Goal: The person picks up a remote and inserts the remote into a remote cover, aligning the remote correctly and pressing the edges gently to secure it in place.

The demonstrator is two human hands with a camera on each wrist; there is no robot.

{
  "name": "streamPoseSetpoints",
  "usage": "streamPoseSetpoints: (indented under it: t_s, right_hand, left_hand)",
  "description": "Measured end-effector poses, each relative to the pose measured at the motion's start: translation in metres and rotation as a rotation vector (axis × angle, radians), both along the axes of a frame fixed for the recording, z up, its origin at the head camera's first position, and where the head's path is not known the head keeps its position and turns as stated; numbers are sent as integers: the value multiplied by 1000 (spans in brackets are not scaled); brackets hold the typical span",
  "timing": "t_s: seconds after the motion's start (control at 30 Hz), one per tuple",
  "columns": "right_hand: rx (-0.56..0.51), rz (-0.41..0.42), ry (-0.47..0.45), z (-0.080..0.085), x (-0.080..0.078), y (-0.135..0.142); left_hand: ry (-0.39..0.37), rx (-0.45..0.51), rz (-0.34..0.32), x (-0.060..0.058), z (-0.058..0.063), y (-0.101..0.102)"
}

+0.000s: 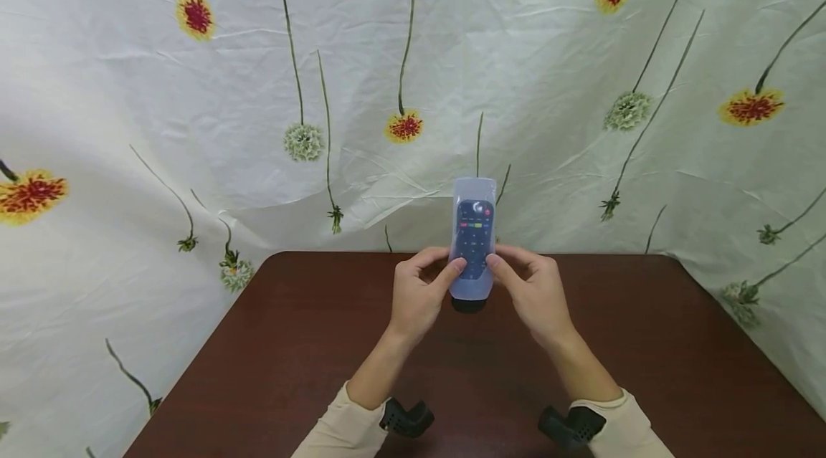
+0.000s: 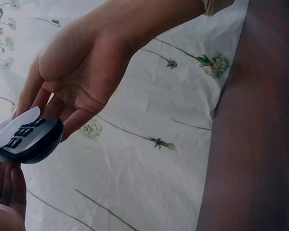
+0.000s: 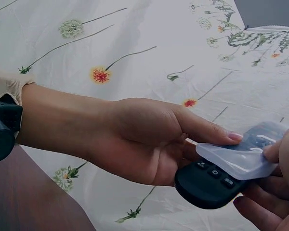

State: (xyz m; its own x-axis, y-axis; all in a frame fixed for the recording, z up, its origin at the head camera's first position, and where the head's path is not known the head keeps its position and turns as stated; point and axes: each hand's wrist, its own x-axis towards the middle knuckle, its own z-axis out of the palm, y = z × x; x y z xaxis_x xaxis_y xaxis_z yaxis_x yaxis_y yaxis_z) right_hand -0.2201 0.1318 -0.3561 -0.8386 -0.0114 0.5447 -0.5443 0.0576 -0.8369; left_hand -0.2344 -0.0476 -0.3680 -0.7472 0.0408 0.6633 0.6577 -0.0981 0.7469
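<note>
A dark remote control [image 1: 469,306] stands upright in front of me, mostly inside a translucent soft cover [image 1: 474,189]. Its rounded black lower end sticks out below the cover. Colored buttons show through on its face. My left hand [image 1: 415,297] grips the left edge, thumb on the front and fingers behind. On the opposite edge, my right hand [image 1: 537,293] holds it the same way. In the right wrist view, the cover's lower lip [image 3: 238,163] lies over the remote [image 3: 209,187], leaving several buttons bare. The fingers behind the remote are partly hidden.
A dark reddish-brown table [image 1: 310,343] lies below the hands. Behind and beside it hangs a white cloth [image 1: 361,35] printed with flowers. Each wrist carries a black device, such as the left one [image 1: 406,418].
</note>
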Motion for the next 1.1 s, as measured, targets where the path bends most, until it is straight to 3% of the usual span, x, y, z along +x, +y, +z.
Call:
streamPoseSetpoints:
  t_s: [0.17,0.3,0.63,0.77,1.0,1.1]
  right_hand:
    - [39,-23,14,1,1,2]
    - [45,-91,41,3,0,6]
    - [-147,-215,59,7,0,7]
    - [-158,-216,43,7,-1,8]
    - [-108,-210,-11,6,-1,9]
    - [-90,-202,-9,7,0,9]
  left_hand:
    - [-61,-13,-57,2,-1,2]
    - [-124,-47,-124,1,-2,2]
    - [-318,-213,-383,1,-10,5]
    - [-338,-187,-396,3,-10,7]
    - [-302,-199,-307,6,-8,10]
    - [-300,-168,-310,6,-6,11]
